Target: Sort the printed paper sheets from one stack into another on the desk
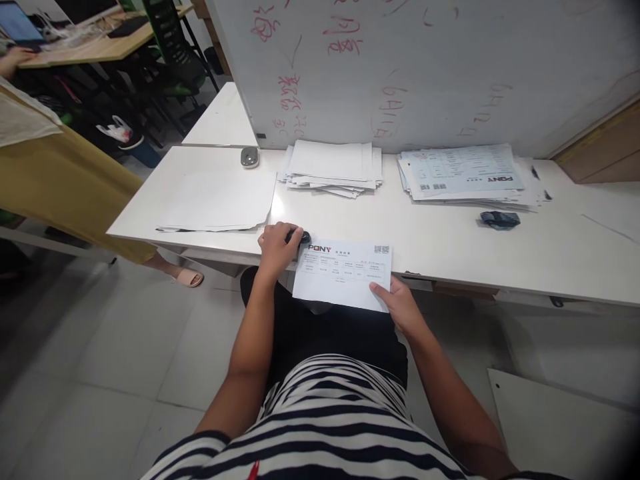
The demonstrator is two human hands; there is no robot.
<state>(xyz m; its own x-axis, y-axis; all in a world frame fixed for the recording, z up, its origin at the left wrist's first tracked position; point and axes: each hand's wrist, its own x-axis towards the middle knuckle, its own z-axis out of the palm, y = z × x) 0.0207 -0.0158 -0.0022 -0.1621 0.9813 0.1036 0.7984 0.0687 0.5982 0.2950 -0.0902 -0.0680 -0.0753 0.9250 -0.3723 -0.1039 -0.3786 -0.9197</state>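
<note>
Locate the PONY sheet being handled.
The sheet is central in the head view, at the near edge of the table, between the left hand and the right hand, which holds its right side.

Held sheet [335, 293]: "PONY" printed upper left, pair of square codes [381, 249] upper right; small print [345, 270] between and below too fine to read. Top sheet [460, 170] of the paper stack at right: "PONY" again, upside down from this view, two more square codes; rest illegible. Whiteboard [425, 47]: red handwriting [343, 47], two entries apparently dates, "6月11日" and "6月12日", the latter fainter; other characters uncertain.
</note>
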